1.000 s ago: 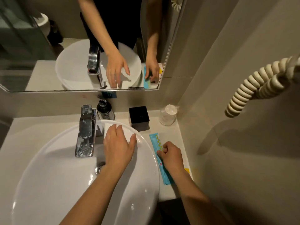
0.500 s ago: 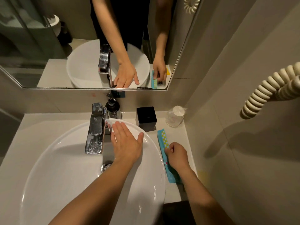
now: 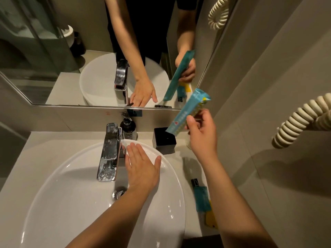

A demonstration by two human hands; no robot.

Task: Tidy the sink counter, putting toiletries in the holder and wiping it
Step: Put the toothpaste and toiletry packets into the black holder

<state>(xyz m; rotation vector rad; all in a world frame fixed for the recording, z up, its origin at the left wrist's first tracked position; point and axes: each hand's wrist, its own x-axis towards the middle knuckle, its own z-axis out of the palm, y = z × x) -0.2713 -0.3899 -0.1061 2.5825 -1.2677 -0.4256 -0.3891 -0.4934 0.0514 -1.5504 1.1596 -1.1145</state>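
Observation:
My right hand (image 3: 202, 133) grips a long light-blue toiletry packet (image 3: 188, 111) and holds it tilted in the air, its lower end just above the open top of the black square holder (image 3: 163, 142) at the back of the counter. My left hand (image 3: 141, 165) lies flat, fingers spread, on the back rim of the white basin (image 3: 71, 194), right of the chrome tap (image 3: 109, 151). A teal packet (image 3: 201, 196) and a yellow one (image 3: 211, 219) lie on the counter to the right of the basin, partly behind my right forearm.
A dark pump bottle (image 3: 128, 127) stands behind the tap. A mirror (image 3: 71, 59) runs along the back wall. A coiled cream cord (image 3: 302, 120) hangs from the right wall. The beige counter (image 3: 44, 147) wraps around the basin.
My right hand has lifted the light-blue packet off the counter and carried it up and back over the black holder. My left hand stays on the basin rim.

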